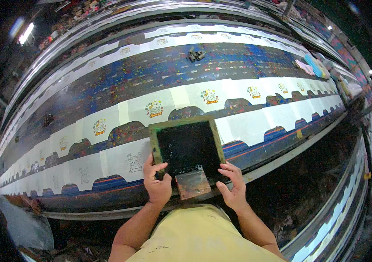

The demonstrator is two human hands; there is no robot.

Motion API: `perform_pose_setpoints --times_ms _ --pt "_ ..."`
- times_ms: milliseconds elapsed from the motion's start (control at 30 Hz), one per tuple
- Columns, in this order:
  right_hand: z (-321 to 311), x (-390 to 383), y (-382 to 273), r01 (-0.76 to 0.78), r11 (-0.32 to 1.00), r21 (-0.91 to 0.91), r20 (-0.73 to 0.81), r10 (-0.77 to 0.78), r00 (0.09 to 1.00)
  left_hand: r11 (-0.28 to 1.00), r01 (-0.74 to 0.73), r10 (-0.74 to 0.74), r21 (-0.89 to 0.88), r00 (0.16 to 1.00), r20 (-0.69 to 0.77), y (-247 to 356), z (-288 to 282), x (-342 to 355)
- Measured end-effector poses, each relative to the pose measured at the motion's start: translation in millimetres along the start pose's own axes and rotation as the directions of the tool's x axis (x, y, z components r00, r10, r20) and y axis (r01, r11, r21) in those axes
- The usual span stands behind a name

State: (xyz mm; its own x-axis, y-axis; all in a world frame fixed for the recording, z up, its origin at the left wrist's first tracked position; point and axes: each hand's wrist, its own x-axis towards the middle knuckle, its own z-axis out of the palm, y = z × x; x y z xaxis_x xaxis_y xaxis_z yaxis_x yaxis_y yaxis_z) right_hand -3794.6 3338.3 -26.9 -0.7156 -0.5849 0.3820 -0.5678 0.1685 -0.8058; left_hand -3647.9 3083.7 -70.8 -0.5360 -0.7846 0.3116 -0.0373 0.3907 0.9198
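A screen printing frame with black ink across its mesh lies in front of me, over the near row of white fabric pieces. My left hand is closed on its near left side, thumb and fingers around the edge. On the near right side, my right hand holds the frame with its fingertips, thumb apart below. A flat, ink-stained squeegee rests at the frame's near end, between my hands. Left of the frame, a white fabric piece bears a black outline print of a cartoon animal.
The long printing table is spotted with paint. Its middle row of white pieces carries coloured cartoon prints. Dark metal pieces sit toward the far side, and coloured cloths at the right end. A metal rail runs along the near edge.
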Motion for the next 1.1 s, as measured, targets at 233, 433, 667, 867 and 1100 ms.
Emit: perform_pose_setpoints --times_ms 233,433,667,867,1100 --pt "-39.9 15.3 5.7 0.284 0.947 -0.152 0.239 -0.244 0.940 0.996 0.086 -0.086 0.020 0.996 0.002 13.4 43.9 -2.8" --pt "-20.6 31.0 -0.5 0.513 0.843 -0.164 0.455 -0.397 0.797 0.993 0.117 -0.117 0.007 0.993 0.017 7.8 48.0 -2.4" --pt "-26.5 78.3 -15.1 0.611 0.782 -0.121 0.685 -0.380 0.622 0.979 0.196 -0.194 -0.061 0.980 0.038 3.4 48.6 -3.6" --pt "-27.0 164.1 -13.9 0.459 0.882 -0.107 0.743 -0.236 0.627 0.967 0.221 -0.220 -0.129 0.975 0.017 -2.5 47.4 -2.2" --pt "26.1 214.3 9.5 0.459 0.851 -0.254 0.523 -0.278 0.806 0.982 0.172 -0.167 -0.070 0.983 0.077 7.9 32.8 5.3"
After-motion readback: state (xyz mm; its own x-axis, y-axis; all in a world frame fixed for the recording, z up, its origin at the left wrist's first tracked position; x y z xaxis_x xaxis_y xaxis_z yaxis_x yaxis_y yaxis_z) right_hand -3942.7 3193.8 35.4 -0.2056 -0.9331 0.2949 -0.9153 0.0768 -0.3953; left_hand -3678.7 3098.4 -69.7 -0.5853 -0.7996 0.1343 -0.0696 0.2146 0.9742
